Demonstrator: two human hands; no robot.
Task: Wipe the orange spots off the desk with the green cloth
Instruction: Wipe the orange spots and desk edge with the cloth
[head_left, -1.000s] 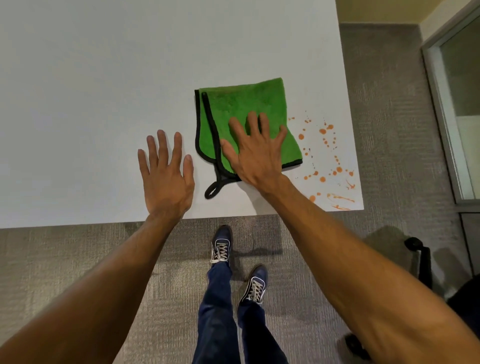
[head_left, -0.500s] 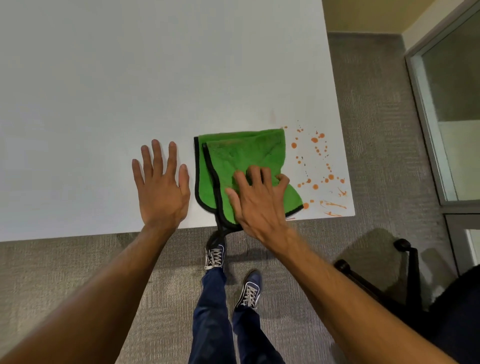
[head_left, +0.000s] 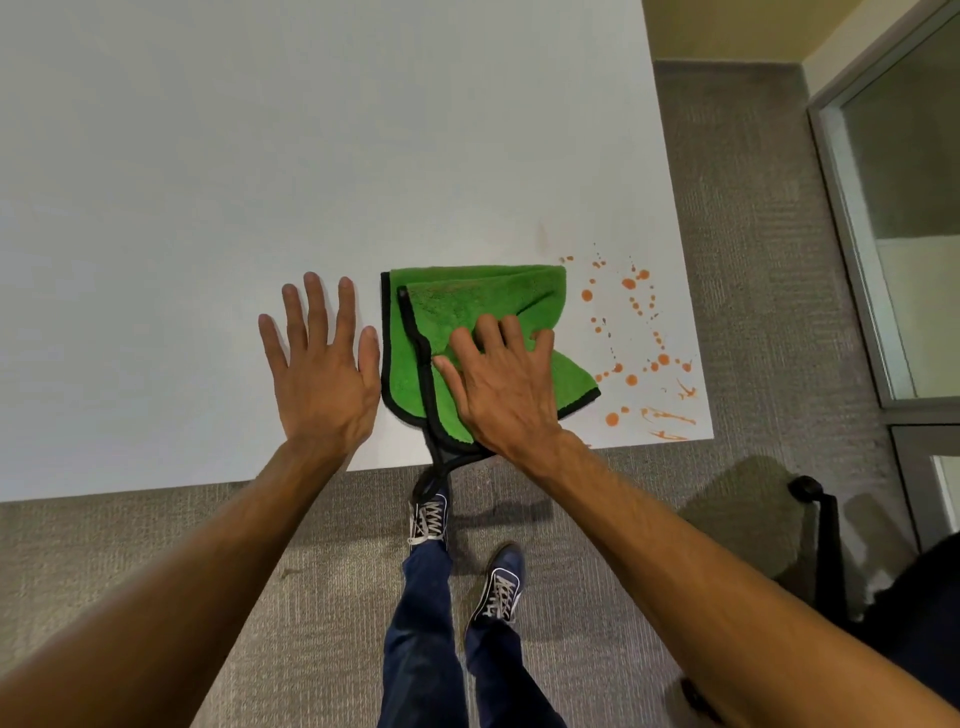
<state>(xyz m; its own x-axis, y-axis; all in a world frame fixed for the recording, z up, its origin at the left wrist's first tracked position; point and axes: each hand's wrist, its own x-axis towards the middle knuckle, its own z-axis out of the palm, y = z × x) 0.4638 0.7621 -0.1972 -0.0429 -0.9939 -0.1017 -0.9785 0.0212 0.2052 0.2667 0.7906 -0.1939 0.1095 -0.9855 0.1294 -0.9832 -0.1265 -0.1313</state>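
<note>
A folded green cloth (head_left: 462, 306) with black edging lies near the front edge of the white desk (head_left: 260, 156); its black loop hangs over the edge. My right hand (head_left: 501, 384) rests on the cloth's near half, fingers curled and bunching the fabric. Flat on the desk just left of the cloth lies my left hand (head_left: 322, 374), fingers spread, holding nothing. Several orange spots (head_left: 631, 322) and streaks speckle the desk's front right corner, right of the cloth.
The desk's right edge and front right corner are close to the spots. Grey carpet lies below, with my legs and shoes (head_left: 428, 519) by the desk edge. A black office chair (head_left: 831, 545) stands at the lower right, a glass partition (head_left: 893, 208) beyond.
My right hand has dragged the cloth toward the front edge, so its loop now hangs off. Its fingers have curled into the fabric. The left hand stays flat.
</note>
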